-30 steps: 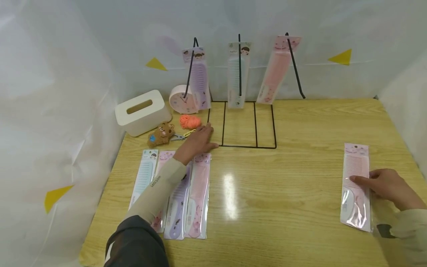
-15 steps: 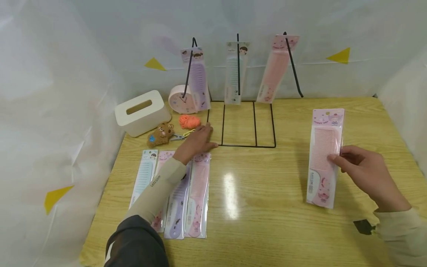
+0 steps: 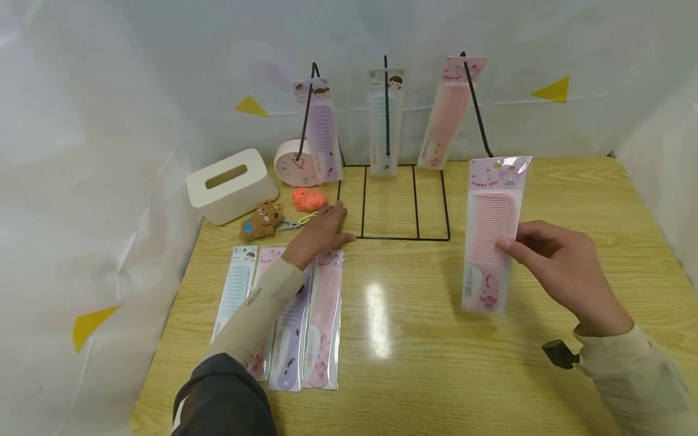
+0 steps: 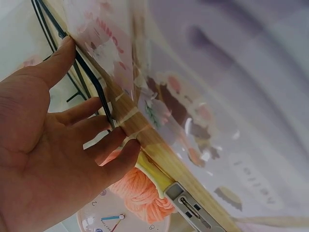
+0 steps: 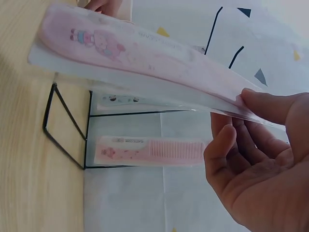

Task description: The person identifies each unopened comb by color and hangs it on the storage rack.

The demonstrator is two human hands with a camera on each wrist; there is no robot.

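My right hand [image 3: 567,266] pinches a packaged pink comb [image 3: 488,233] by its right edge, thumb in front. The pack is upright above the table, its top overlapping the lower end of the right hook of a black wire rack [image 3: 403,238]. In the right wrist view the same comb [image 5: 125,53] slants across, thumb on its face. My left hand [image 3: 322,233] rests at the rack's front left corner, fingers spread; in the left wrist view its thumb and fingertips touch the wire. On the hooks hang a purple comb [image 3: 323,130], a mint comb [image 3: 377,121] and another pink comb [image 3: 449,112].
Several packaged combs lie under my left arm, among them a mint one [image 3: 234,287] and a purple one [image 3: 291,327]. Back left stand a white tissue box [image 3: 234,197] and a pink clock [image 3: 291,172], near orange yarn [image 3: 309,200], a bear toy [image 3: 263,221] and small clips [image 3: 289,225].
My right hand has lifted the pink comb off the table's right side and carried it left and toward the rack. The left hand has stayed at the rack's corner.
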